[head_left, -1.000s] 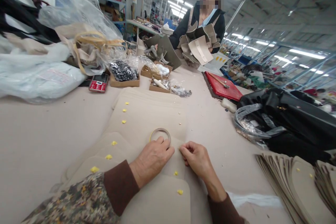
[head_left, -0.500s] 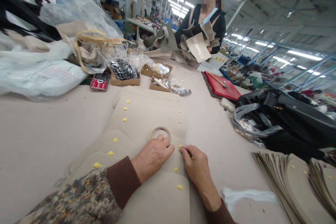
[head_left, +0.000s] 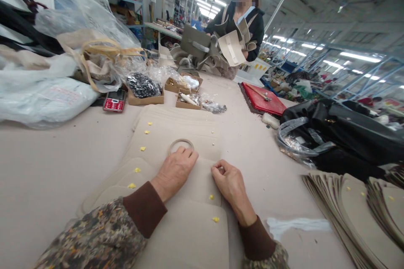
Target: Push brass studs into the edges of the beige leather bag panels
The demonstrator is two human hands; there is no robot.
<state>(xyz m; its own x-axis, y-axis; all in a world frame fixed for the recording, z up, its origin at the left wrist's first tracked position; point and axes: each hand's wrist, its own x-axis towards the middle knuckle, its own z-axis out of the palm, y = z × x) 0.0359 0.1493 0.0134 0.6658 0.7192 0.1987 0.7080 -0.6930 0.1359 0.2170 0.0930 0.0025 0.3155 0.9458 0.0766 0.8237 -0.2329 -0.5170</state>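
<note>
My left hand [head_left: 175,172] is closed around a narrow roll of tape [head_left: 182,140], whose thin ring shows above my knuckles. Under it lies a fanned stack of beige panels [head_left: 189,231]. My right hand [head_left: 229,183] is pinched at the stack's right edge, thumb against forefinger; whatever is between the fingertips is hidden. Small yellow tape pieces [head_left: 215,219] are stuck near the panels' right edges, and more yellow pieces [head_left: 131,185] run down the left side. On the upper right of the stack, small metal studs [head_left: 213,144] show uncovered.
Small cardboard boxes [head_left: 147,100] of hardware and a red calculator [head_left: 114,101] sit behind the stack. To the right are a red pad [head_left: 265,100] with a hammer, a black bag [head_left: 334,138] and more beige panels [head_left: 356,214]. A person [head_left: 246,21] across the table holds panels.
My left hand and the tape roll have moved left and slightly up. My right hand has shifted slightly up, and the yellow piece at its fingertips no longer shows. The view has tilted a little.
</note>
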